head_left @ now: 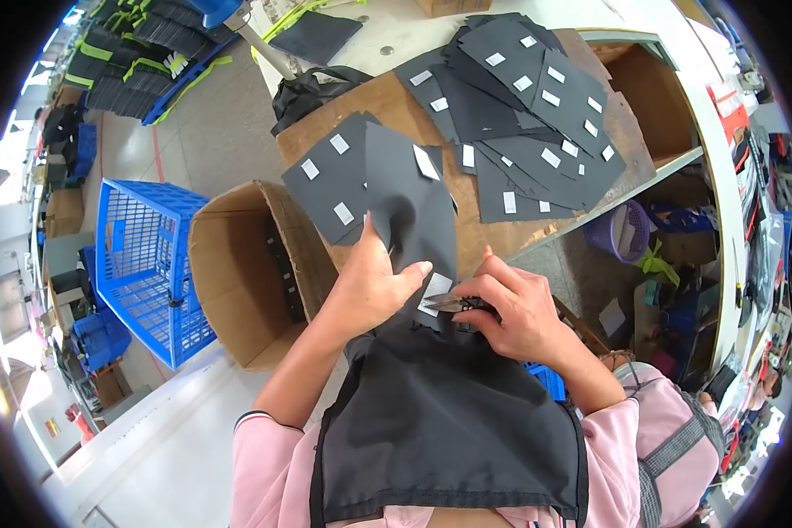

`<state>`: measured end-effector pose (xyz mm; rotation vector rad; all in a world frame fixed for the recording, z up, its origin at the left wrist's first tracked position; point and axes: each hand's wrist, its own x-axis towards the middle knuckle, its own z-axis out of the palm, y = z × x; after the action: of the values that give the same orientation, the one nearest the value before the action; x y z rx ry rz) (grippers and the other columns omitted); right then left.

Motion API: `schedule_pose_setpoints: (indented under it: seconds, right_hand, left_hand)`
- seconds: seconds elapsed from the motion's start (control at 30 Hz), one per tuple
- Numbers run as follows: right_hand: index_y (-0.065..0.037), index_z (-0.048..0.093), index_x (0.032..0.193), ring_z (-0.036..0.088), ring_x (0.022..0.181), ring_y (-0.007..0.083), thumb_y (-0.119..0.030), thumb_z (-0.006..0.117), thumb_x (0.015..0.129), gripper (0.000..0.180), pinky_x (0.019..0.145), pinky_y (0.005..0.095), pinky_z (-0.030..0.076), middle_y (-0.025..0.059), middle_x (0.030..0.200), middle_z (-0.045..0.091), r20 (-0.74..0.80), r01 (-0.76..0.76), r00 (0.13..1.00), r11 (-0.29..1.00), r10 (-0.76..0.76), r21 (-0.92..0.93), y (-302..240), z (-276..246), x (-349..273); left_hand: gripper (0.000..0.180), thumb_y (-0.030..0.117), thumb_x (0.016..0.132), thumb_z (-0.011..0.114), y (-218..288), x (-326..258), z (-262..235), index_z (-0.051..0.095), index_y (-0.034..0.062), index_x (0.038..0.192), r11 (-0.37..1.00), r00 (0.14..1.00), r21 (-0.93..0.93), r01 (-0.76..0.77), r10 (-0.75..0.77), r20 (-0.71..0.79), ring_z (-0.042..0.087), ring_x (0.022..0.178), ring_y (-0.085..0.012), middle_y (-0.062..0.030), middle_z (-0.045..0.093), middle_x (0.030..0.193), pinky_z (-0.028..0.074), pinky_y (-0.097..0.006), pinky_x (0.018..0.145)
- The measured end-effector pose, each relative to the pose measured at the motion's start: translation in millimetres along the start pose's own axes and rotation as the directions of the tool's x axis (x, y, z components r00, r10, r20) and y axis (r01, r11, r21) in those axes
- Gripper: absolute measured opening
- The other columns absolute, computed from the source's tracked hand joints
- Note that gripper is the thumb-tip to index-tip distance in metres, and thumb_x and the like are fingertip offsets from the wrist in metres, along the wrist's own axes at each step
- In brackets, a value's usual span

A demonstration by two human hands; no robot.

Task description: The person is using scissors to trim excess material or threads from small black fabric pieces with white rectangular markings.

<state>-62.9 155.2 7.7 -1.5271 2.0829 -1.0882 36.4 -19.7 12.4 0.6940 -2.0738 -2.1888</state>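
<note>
My left hand [374,282] grips a dark grey fabric panel [414,198] by its near left side, thumb on top. The panel bends up from my lap, with a white patch [425,163] near its far end and another white patch [438,285] near my right hand. In my right hand [510,304] are small thread snips [458,304], their blades lying at the edge of the nearer patch. Just beyond my left hand lie more grey panels [317,180] with white patches, partly covered by the held one.
Many patched panels [537,106] are spread over the brown board [625,132]. An open cardboard box [238,273] and a blue plastic crate [150,273] stand at the left. Below the table at the right is a purple basket [629,233]. A person in pink [678,440] sits at lower right.
</note>
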Motion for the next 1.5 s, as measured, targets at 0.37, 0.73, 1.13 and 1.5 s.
schedule_pose_setpoints:
  seconds: [0.37,0.73,1.13,1.5]
  right_hand:
    - [-0.010,0.059,0.084,0.052,0.055,0.0234,-0.011,0.073,0.065,0.023,0.051,0.0324,0.043,0.0042,0.069,0.046,0.030,0.007,0.999,0.965,-0.015,0.263,5,-7,-4]
    - [-0.010,0.058,0.088,0.054,0.058,0.0259,-0.011,0.074,0.066,0.027,0.050,0.0353,0.043,0.0059,0.075,0.048,-0.028,-0.070,0.997,0.988,0.074,0.140,4,3,2]
    - [-0.010,0.058,0.084,0.055,0.057,0.0249,-0.010,0.073,0.065,0.024,0.050,0.0345,0.044,0.0054,0.072,0.049,-0.076,-0.083,0.993,0.989,0.092,0.119,-1,0,3]
    - [-0.009,0.058,0.085,0.054,0.057,0.0232,-0.011,0.074,0.066,0.025,0.049,0.0332,0.044,0.0044,0.073,0.049,-0.134,-0.036,0.990,0.999,0.041,0.036,-1,-1,8]
  left_hand:
    - [0.064,-0.005,0.074,0.057,2,4,-1,0.028,0.0001,0.131,0.999,1.000,-0.029,0.025,-0.025,-0.003,0.040,0.116,-0.0214,-0.0135,0.040,0.123,0.032,-0.032,0.099]
    - [0.065,-0.003,0.074,0.058,4,10,2,0.027,0.0004,0.131,0.999,1.000,0.040,0.019,-0.018,-0.002,0.043,0.115,-0.0223,-0.0156,0.042,0.122,0.033,-0.032,0.099]
    - [0.064,-0.004,0.074,0.058,1,12,0,0.028,0.0004,0.130,0.999,1.000,0.047,-0.026,0.026,-0.015,0.045,0.112,-0.0227,-0.0159,0.044,0.122,0.034,-0.032,0.097]
    - [0.058,-0.001,0.076,0.060,11,13,-3,0.031,0.0001,0.127,0.997,0.997,0.058,-0.047,0.050,-0.060,0.048,0.108,-0.0213,-0.0150,0.047,0.118,0.037,-0.032,0.094]
